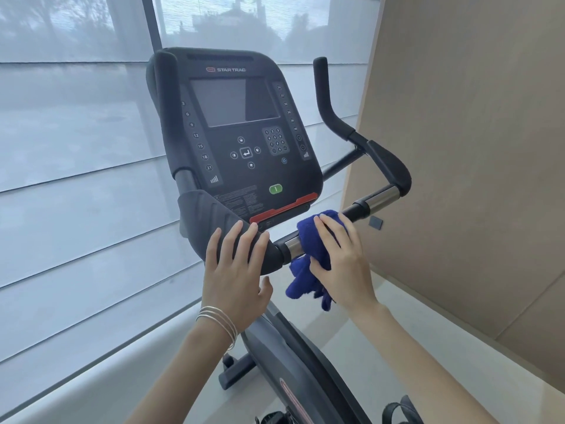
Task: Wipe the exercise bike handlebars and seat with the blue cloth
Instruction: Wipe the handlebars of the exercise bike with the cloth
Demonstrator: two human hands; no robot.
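Note:
The black handlebars [388, 166] of the exercise bike curve around its console. My right hand [339, 258] grips the blue cloth [305, 270], wrapped over the middle bar just right of a chrome sensor section [292, 246]. Loose folds of the cloth hang below the bar. My left hand [237, 270] holds the padded left grip [214, 218], fingers laid over its top and thumb underneath. The seat is out of view.
The console [241, 133] with a dark screen and keypad stands right behind the bar. A window with pale blinds [76, 179] fills the left. A beige wall panel [474, 148] stands close on the right. The bike frame [284, 356] and a pedal strap [400, 408] lie below.

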